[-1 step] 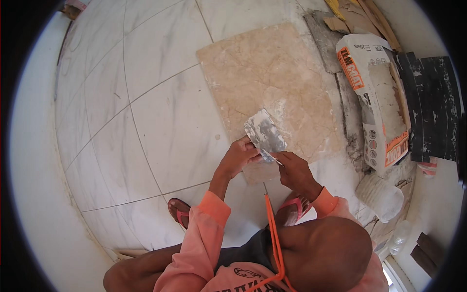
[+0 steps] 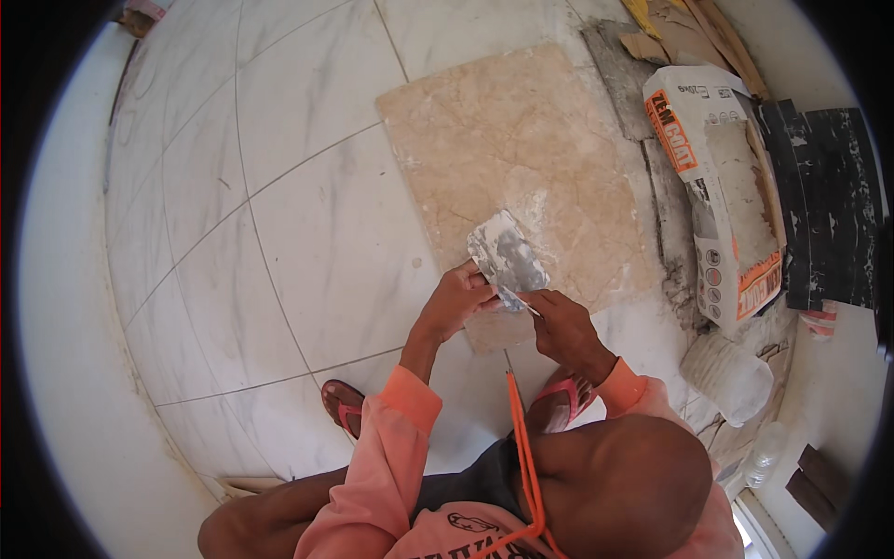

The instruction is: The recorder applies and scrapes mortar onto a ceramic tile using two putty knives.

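Note:
My left hand [image 2: 454,300] grips a flat metal trowel blade [image 2: 507,253] smeared with grey-white mortar and holds it tilted above the floor. My right hand [image 2: 562,326] pinches a small thin scraping tool [image 2: 518,300] whose tip touches the lower edge of the blade. Both hands hover over the near corner of a large beige stone tile [image 2: 521,158] that lies flat on the white marble-patterned floor [image 2: 317,233]. White smears mark the beige tile just beyond the blade.
An opened white and orange sack of powder [image 2: 722,177] lies right of the tile, with black slabs [image 2: 824,205] beyond it. A white plastic bag [image 2: 726,377], bottles [image 2: 764,456] and cardboard scraps [image 2: 670,28] line the right side. My feet in pink sandals [image 2: 343,408] stand near the tile's corner.

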`<move>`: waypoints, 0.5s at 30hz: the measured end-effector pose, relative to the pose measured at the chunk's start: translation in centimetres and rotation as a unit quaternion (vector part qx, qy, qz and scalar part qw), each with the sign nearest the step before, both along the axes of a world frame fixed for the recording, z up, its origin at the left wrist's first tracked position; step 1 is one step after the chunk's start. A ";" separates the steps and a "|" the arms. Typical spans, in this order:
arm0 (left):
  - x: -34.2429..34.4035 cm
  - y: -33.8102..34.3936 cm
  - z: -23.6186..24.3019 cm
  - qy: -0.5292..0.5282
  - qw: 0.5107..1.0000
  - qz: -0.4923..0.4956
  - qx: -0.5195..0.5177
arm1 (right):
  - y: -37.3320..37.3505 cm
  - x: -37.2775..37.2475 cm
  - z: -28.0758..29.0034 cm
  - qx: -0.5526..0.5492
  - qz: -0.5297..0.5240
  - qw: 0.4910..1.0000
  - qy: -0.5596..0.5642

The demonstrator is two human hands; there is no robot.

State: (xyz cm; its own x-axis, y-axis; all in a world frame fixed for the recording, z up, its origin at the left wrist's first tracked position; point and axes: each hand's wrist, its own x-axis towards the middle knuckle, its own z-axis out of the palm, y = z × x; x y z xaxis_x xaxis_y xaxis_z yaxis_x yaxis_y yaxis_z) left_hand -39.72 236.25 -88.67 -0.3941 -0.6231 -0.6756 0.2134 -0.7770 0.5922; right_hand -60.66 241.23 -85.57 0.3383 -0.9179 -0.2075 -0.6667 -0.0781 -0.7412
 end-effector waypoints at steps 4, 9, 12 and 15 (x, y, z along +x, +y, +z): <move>-0.9 0.6 0.1 -0.002 1.000 0.007 0.006 | -0.8 0.5 0.2 -0.044 -0.011 0.999 0.006; -1.5 2.0 -0.4 -0.024 0.999 0.003 0.032 | -1.2 1.6 0.2 -0.076 0.033 0.994 0.070; -1.5 1.7 -0.6 -0.054 0.997 -0.024 0.051 | -1.1 1.6 0.3 -0.063 0.038 0.996 0.057; -1.7 2.0 -0.3 -0.054 0.997 -0.045 0.041 | -1.1 1.7 0.7 -0.050 0.048 0.996 0.051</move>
State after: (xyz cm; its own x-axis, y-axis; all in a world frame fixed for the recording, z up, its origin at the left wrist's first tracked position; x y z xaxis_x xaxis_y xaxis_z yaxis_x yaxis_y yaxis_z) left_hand -41.46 238.25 -88.98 -0.3673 -0.5295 -0.7646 0.0791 -0.8369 0.5416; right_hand -58.99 240.16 -84.82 0.4074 -0.9000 -0.1550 -0.7239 -0.2147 -0.6557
